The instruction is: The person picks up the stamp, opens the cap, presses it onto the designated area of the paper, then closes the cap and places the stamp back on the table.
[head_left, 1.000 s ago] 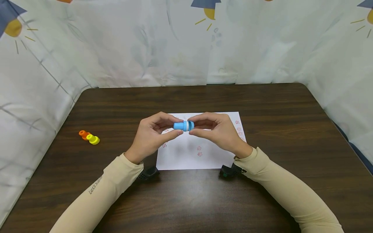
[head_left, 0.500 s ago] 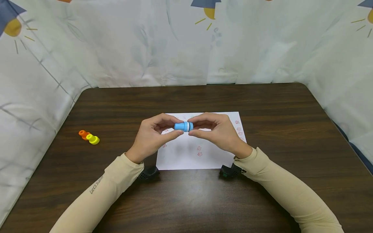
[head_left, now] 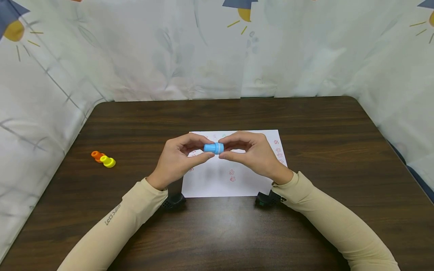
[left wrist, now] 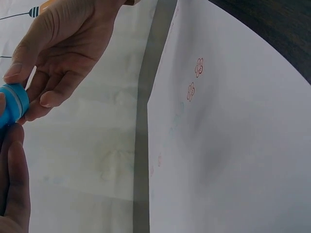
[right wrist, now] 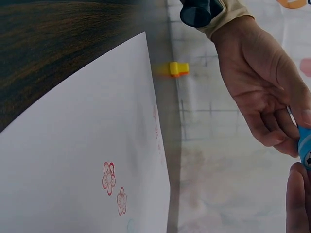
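Above the paper, a light blue toy stamp [head_left: 209,148] lies sideways between both hands. My left hand [head_left: 174,155] pinches its narrow handle end with thumb and fingers. At the wider end, my right hand [head_left: 254,152] pinches the blue cap [head_left: 222,148], which sits against the body with a thin pale ring showing. The right wrist view shows part of a small football picture on that end of the stamp [right wrist: 305,150]. Beneath the hands is a white sheet of paper [head_left: 210,184], printed with several red flower marks [head_left: 232,175] and some faint bluish ones.
An orange stamp [head_left: 97,155] and a yellow stamp [head_left: 107,162] lie touching on the left of the dark wooden table [head_left: 315,124]. A pale patterned curtain [head_left: 298,56] hangs behind and at both sides.
The gap between cap and stamp body has closed, the right hand bringing the cap slightly left and the left hand moving slightly right. The other stamps and the paper stay put.
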Demonstrator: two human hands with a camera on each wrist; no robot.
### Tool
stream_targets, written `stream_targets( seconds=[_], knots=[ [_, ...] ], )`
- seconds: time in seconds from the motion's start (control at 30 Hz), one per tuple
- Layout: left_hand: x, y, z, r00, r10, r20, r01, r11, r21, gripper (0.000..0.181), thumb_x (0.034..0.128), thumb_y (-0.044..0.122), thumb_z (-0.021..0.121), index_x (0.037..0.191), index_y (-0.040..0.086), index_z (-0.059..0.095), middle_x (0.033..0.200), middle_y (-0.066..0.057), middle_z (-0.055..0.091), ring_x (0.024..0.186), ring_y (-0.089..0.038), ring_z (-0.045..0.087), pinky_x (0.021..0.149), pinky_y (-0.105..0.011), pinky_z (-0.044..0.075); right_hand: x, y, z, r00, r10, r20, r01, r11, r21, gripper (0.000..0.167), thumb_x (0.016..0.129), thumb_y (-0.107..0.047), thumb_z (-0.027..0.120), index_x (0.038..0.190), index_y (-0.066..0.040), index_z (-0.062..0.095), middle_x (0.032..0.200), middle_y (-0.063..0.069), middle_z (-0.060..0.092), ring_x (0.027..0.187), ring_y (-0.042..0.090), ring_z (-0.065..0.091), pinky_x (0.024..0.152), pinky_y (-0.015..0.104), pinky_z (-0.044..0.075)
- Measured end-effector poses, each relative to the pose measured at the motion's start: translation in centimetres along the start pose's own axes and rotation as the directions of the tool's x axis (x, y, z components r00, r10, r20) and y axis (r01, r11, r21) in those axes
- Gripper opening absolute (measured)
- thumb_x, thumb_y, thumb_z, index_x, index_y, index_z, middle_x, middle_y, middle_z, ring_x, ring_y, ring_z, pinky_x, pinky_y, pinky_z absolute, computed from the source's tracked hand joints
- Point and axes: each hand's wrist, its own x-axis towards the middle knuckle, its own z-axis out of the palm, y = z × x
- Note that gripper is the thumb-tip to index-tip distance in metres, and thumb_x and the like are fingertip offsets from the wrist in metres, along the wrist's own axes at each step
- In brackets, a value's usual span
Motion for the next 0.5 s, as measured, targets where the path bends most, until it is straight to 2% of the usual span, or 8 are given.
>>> stream_targets(
  seconds=[0.13,0.5],
  knots=[
    [-0.02,0.02,-0.03,1.000,-0.013,0.001,0.013,1.000,0.008,0.026,0.0839,0.000,0.083,0.108,0.004,0.076,0.102,0.010,0.076,0.093,-0.016,0.073,0.095,-0.028,0.062,-0.02,-0.02,0.02,1.000,0.000,-0.001,0.000,1.000,-0.010,0.032,0.082,0.006,0.083,0.113,0.001,0.075,0.103,0.014,0.077,0.091,0.018,0.077,0.088,0.038,0.065],
    [-0.10,-0.11,0.01,1.000,-0.024,0.008,0.024,1.000,-0.011,0.025,0.0841,0.000,0.083,0.108,0.004,0.076,0.102,0.009,0.075,0.094,-0.018,0.073,0.096,-0.030,0.062,-0.04,-0.08,0.16,1.000,0.020,0.002,-0.020,1.000,-0.019,0.032,0.081,0.004,0.084,0.112,0.000,0.076,0.103,0.015,0.077,0.091,0.016,0.077,0.087,0.036,0.065]
  ],
)
